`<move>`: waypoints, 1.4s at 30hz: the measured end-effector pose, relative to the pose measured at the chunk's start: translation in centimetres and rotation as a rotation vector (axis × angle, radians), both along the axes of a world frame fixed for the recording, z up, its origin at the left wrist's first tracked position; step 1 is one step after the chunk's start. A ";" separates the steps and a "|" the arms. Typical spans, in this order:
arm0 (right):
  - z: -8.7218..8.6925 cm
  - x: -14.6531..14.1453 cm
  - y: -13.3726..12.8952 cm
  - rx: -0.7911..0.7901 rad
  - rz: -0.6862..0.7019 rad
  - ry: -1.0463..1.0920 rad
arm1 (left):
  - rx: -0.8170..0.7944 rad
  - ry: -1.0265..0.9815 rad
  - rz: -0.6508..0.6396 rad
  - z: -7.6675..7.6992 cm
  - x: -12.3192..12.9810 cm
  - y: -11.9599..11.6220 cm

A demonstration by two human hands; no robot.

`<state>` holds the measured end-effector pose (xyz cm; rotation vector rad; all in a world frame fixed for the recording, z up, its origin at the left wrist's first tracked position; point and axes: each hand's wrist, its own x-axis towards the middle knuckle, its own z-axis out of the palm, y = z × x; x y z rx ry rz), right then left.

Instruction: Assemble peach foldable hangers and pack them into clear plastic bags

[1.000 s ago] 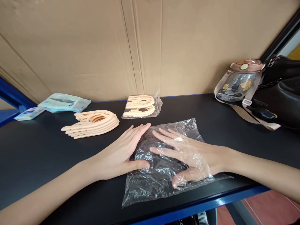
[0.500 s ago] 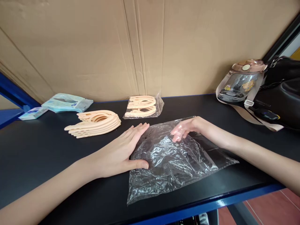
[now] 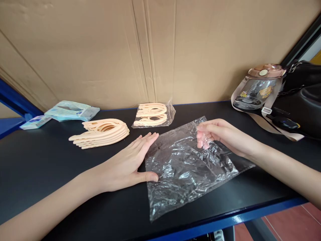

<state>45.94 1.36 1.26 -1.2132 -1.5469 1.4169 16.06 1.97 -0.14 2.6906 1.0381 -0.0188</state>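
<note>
A clear plastic bag (image 3: 180, 167) lies crinkled and flat on the black tabletop. My right hand (image 3: 213, 132) pinches it near its upper right edge, thumb on top and the other fingers seen through the film. My left hand (image 3: 130, 164) lies flat at the bag's left edge, fingers stretched out and the thumb spread apart, its tip on the film. Beyond that hand sits a stack of cream plastic folding hangers (image 3: 105, 134). More cream hangers (image 3: 151, 113), packed in a clear bag, lie farther back in the middle.
Light blue wipes or tissue packs (image 3: 71, 110) rest at the back left. At the back right stand a clear bottle (image 3: 260, 88) with a brown lid and strap, and a black bag (image 3: 303, 100). Cardboard (image 3: 160, 50) closes off the back; a blue rail (image 3: 238, 219) edges the front.
My right hand has moved to the right and closed on the bag's film. The bag has shifted right with it. My left hand has hardly moved.
</note>
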 end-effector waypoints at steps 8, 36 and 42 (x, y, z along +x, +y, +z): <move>0.0 0.2 0.2 -0.097 0.085 -0.096 | 0.125 -0.157 -0.009 0.5 -1.0 0.4; 0.8 -1.3 -2.9 0.847 -0.105 -0.792 | 0.363 -0.162 0.443 5.9 -7.5 4.5; 1.1 -2.6 -3.4 1.237 -0.014 -0.758 | 0.636 -0.180 0.086 5.0 1.4 -0.4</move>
